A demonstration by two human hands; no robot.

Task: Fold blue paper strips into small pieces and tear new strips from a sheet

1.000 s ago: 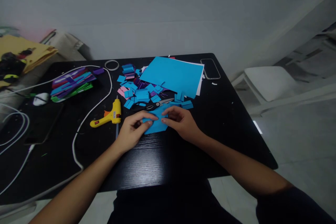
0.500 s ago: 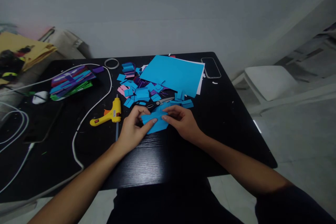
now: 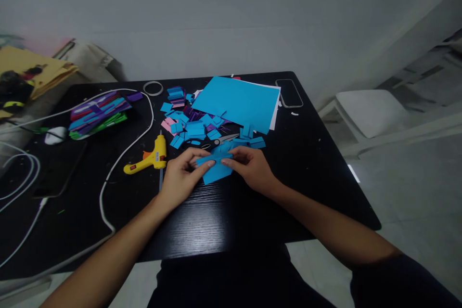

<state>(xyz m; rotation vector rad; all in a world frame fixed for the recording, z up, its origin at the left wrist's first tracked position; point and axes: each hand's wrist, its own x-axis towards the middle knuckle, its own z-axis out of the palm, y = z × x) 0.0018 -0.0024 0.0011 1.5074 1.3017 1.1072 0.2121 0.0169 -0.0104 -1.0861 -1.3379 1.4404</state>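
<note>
Between my two hands is a piece of blue paper (image 3: 217, 172), held low over the black table. My left hand (image 3: 184, 171) pinches its left side, thumb in front and fingers behind. On the right side my right hand (image 3: 251, 166) grips it the same way, thumb pressed on the face. The paper's upper strip looks folded along the thumbs. Just beyond the hands lie scissors (image 3: 226, 139), their handles partly covered. Around them spread small cut blue pieces (image 3: 196, 129). A yellow glue gun (image 3: 159, 153) rests left of my left hand.
A large blue sheet (image 3: 238, 101) lies on white paper at the back. Toward the right edge is a phone (image 3: 289, 93). A bundle of coloured strips (image 3: 99, 111), a tape ring (image 3: 153, 88) and a white cable (image 3: 103, 197) occupy the left. A white chair (image 3: 371, 110) stands right of the table.
The blue paper's top edge has been bent over further between my thumbs, and the piece has shifted very slightly. Both hands keep hold of it.
</note>
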